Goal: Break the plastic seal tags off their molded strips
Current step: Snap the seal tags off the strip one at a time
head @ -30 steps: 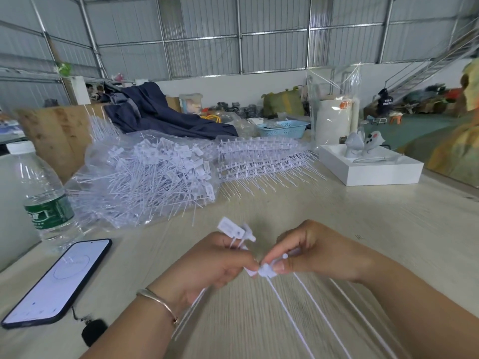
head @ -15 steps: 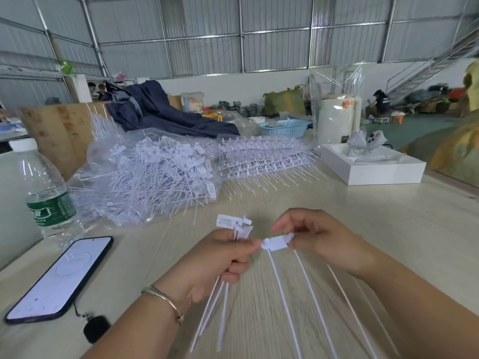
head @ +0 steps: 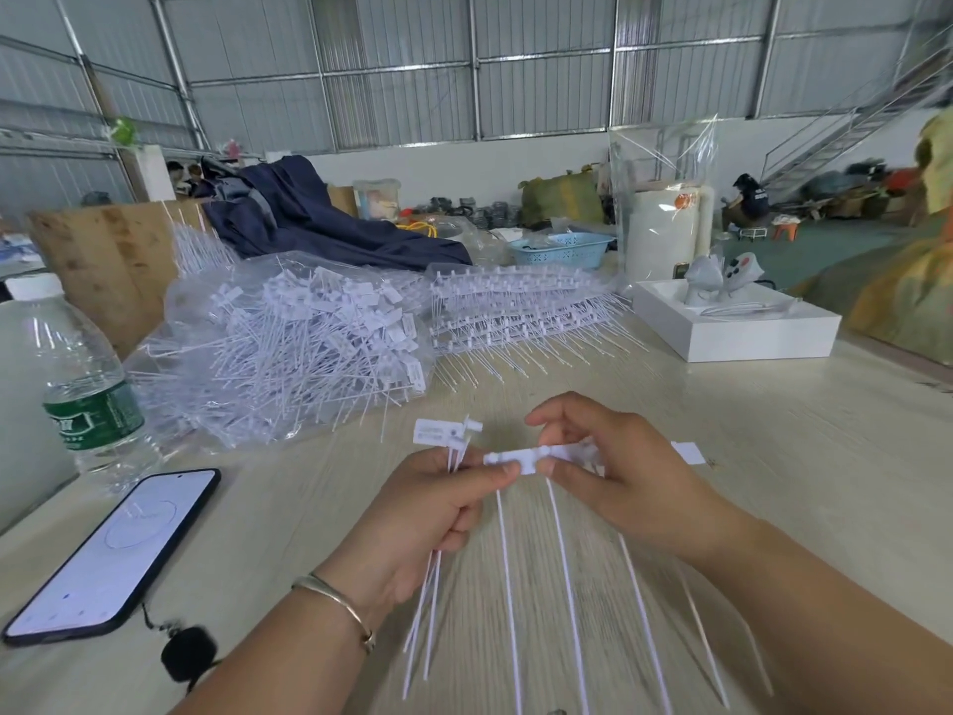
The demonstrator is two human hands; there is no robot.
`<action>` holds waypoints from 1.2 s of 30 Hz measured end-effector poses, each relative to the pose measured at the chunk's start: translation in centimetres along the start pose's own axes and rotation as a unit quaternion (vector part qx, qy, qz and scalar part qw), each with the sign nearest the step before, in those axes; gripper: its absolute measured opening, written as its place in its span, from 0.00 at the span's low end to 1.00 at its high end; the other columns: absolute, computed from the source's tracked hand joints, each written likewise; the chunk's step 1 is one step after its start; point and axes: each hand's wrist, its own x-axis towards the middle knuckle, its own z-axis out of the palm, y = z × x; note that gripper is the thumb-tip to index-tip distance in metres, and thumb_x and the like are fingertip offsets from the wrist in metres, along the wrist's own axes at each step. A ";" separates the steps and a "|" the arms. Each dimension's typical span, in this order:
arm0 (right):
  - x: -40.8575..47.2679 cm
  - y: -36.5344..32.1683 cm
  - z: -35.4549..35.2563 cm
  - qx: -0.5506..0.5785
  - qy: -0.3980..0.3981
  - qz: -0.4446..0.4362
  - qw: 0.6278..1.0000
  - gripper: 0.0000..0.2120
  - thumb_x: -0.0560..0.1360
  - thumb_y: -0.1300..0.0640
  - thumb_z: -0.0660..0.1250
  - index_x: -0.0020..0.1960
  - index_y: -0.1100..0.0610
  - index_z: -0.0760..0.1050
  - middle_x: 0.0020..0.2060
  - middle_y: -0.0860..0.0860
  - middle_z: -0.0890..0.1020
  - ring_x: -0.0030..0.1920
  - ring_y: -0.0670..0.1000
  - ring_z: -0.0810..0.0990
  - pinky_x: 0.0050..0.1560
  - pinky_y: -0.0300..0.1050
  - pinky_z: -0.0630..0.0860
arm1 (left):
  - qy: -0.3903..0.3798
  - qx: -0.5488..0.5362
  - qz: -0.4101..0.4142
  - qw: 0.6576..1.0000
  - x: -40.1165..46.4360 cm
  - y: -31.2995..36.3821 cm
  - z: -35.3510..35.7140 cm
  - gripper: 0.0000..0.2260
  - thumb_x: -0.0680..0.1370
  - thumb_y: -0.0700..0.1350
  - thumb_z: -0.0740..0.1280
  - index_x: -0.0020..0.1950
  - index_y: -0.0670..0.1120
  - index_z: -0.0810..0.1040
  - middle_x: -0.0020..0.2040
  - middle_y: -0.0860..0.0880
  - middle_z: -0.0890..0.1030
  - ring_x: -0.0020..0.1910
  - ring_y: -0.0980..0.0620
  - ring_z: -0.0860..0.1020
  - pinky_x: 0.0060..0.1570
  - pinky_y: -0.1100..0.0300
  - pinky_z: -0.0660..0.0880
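A white molded strip (head: 536,455) of seal tags hangs level between both hands, its long thin tails running down toward me. My right hand (head: 619,472) pinches the strip from the right side. My left hand (head: 428,513) grips a small bundle of loose tags (head: 438,435), heads up and tails poking out below the fist, while its thumb and forefinger pinch the strip's left end. A big heap of separated tags (head: 309,348) lies in clear plastic at the back left. Whole strips (head: 515,312) are stacked beside it.
A black phone (head: 118,549) with a lit screen lies at the left, a small black clip microphone (head: 188,652) below it. A water bottle (head: 82,394) stands at the far left. A white box (head: 742,327) sits at the back right, a blue basket (head: 562,250) behind the strips.
Both hands have risen and moved slightly apart. The strip now hangs level between them, and the left thumb and forefinger have closed on its left end.
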 end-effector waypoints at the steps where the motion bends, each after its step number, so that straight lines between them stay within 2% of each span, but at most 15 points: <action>1: 0.0 0.0 0.0 -0.054 0.007 -0.018 0.998 0.10 0.76 0.57 0.68 0.58 0.55 0.77 0.40 0.47 0.81 0.41 0.47 0.79 0.48 0.43 0.73 | 0.009 -0.009 0.001 1.000 0.0 0.1 0.0 0.08 0.71 0.43 0.75 0.34 0.50 0.79 0.25 0.54 0.61 0.22 0.57 0.58 0.20 0.67 0.54; 4: 0.3 0.2 -0.6 -0.165 0.021 -0.043 0.985 0.13 0.76 0.49 0.68 0.56 0.56 0.79 0.38 0.47 0.82 0.40 0.49 0.80 0.51 0.47 0.72 | 0.006 -0.045 0.003 0.999 -0.1 0.5 -0.1 0.06 0.71 0.42 0.74 0.38 0.49 0.78 0.26 0.54 0.59 0.22 0.58 0.56 0.18 0.68 0.53; 7: 0.4 0.1 -0.7 -0.033 0.031 0.028 0.999 0.07 0.76 0.54 0.70 0.51 0.56 0.80 0.37 0.48 0.80 0.40 0.48 0.79 0.46 0.41 0.73 | -0.026 -0.084 0.004 0.996 -0.3 0.9 -0.1 0.08 0.67 0.43 0.73 0.32 0.50 0.77 0.26 0.54 0.57 0.22 0.58 0.54 0.18 0.68 0.51; 9: 0.6 -0.2 -0.7 0.107 0.027 0.086 0.990 0.03 0.76 0.58 0.69 0.48 0.57 0.79 0.39 0.54 0.80 0.41 0.51 0.77 0.43 0.36 0.71 | -0.052 -0.110 0.008 0.993 -0.5 1.0 0.0 0.09 0.68 0.43 0.72 0.29 0.51 0.77 0.26 0.55 0.57 0.21 0.59 0.54 0.18 0.68 0.50; 11: 0.6 -0.3 -0.7 0.167 0.026 0.105 0.980 0.02 0.76 0.60 0.69 0.44 0.58 0.79 0.38 0.57 0.79 0.38 0.50 0.75 0.42 0.35 0.69 | -0.066 -0.130 0.012 0.989 -0.6 1.0 0.1 0.10 0.69 0.43 0.71 0.28 0.50 0.77 0.25 0.56 0.57 0.21 0.60 0.54 0.19 0.68 0.49; 14: 0.6 -0.5 -0.9 0.186 0.010 0.127 0.974 0.09 0.76 0.54 0.68 0.41 0.58 0.77 0.34 0.53 0.74 0.34 0.45 0.69 0.37 0.34 0.65 | -0.079 -0.161 0.014 0.984 -0.6 1.0 -0.1 0.12 0.68 0.43 0.75 0.29 0.51 0.75 0.25 0.56 0.58 0.21 0.61 0.54 0.19 0.68 0.49; 16: 0.6 -0.7 -1.0 0.170 -0.011 0.138 0.976 0.17 0.74 0.46 0.65 0.39 0.61 0.75 0.34 0.56 0.73 0.32 0.44 0.67 0.35 0.33 0.64 | -0.085 -0.179 0.014 0.980 -0.6 1.0 -0.2 0.12 0.65 0.44 0.76 0.30 0.51 0.73 0.25 0.56 0.58 0.20 0.61 0.55 0.18 0.68 0.49; 18: 0.5 -0.8 -0.9 0.180 -0.031 0.145 0.973 0.19 0.71 0.42 0.62 0.36 0.59 0.74 0.37 0.62 0.75 0.35 0.46 0.71 0.40 0.36 0.66 | -0.091 -0.184 0.011 0.979 -0.6 1.0 -0.2 0.10 0.65 0.45 0.75 0.29 0.51 0.74 0.24 0.56 0.58 0.20 0.61 0.55 0.18 0.68 0.50; 21: 0.5 -0.9 -0.8 0.218 -0.040 0.140 0.965 0.16 0.70 0.44 0.64 0.37 0.57 0.76 0.35 0.57 0.75 0.38 0.49 0.71 0.45 0.40 0.68 | -0.095 -0.183 -0.001 0.978 -0.4 0.9 -0.1 0.10 0.66 0.45 0.74 0.29 0.51 0.74 0.24 0.56 0.58 0.20 0.61 0.55 0.18 0.69 0.51; 24: 0.5 -0.7 -0.7 0.237 -0.029 0.135 0.962 0.17 0.71 0.46 0.65 0.39 0.60 0.76 0.33 0.54 0.72 0.37 0.50 0.69 0.43 0.40 0.66 | -0.100 -0.214 -0.016 0.972 -0.3 0.4 0.1 0.13 0.65 0.45 0.76 0.33 0.50 0.71 0.24 0.56 0.58 0.20 0.61 0.55 0.17 0.69 0.52; 27: 0.4 -0.4 -0.4 0.271 -0.046 0.140 0.951 0.14 0.72 0.46 0.66 0.37 0.56 0.75 0.30 0.46 0.75 0.37 0.48 0.70 0.43 0.36 0.67 | -0.125 -0.255 -0.011 0.959 -0.3 0.0 0.4 0.15 0.67 0.44 0.78 0.35 0.49 0.71 0.24 0.56 0.59 0.20 0.61 0.57 0.17 0.69 0.54; 29: 0.4 -0.3 0.0 0.307 -0.063 0.137 0.940 0.15 0.73 0.45 0.68 0.38 0.57 0.76 0.31 0.48 0.76 0.36 0.47 0.71 0.42 0.35 0.68 | -0.149 -0.263 -0.003 0.953 -0.5 0.0 0.7 0.13 0.66 0.44 0.77 0.38 0.47 0.72 0.24 0.55 0.60 0.19 0.61 0.58 0.16 0.70 0.56; 32: 0.4 -0.1 0.9 0.329 -0.071 0.157 0.928 0.32 0.69 0.39 0.67 0.51 0.70 0.75 0.38 0.65 0.76 0.38 0.51 0.70 0.45 0.42 0.66 | -0.188 -0.207 -0.002 0.960 -0.8 0.3 1.4 0.16 0.66 0.50 0.78 0.44 0.42 0.78 0.24 0.56 0.59 0.20 0.62 0.58 0.18 0.70 0.55; 34: 0.2 0.0 1.4 0.336 -0.067 0.171 0.924 0.36 0.68 0.36 0.66 0.52 0.72 0.74 0.37 0.62 0.74 0.37 0.51 0.69 0.43 0.42 0.65 | -0.188 -0.166 -0.005 0.968 -0.9 0.5 1.8 0.23 0.69 0.52 0.74 0.54 0.38 0.73 0.25 0.56 0.57 0.21 0.61 0.56 0.18 0.70 0.54; 36: 0.2 0.1 1.6 0.329 -0.056 0.179 0.926 0.37 0.67 0.35 0.66 0.49 0.72 0.74 0.36 0.59 0.74 0.37 0.50 0.69 0.41 0.39 0.65 | -0.173 -0.150 0.002 0.973 -0.9 0.4 2.0 0.23 0.71 0.52 0.71 0.57 0.38 0.71 0.25 0.56 0.56 0.22 0.61 0.54 0.18 0.69 0.53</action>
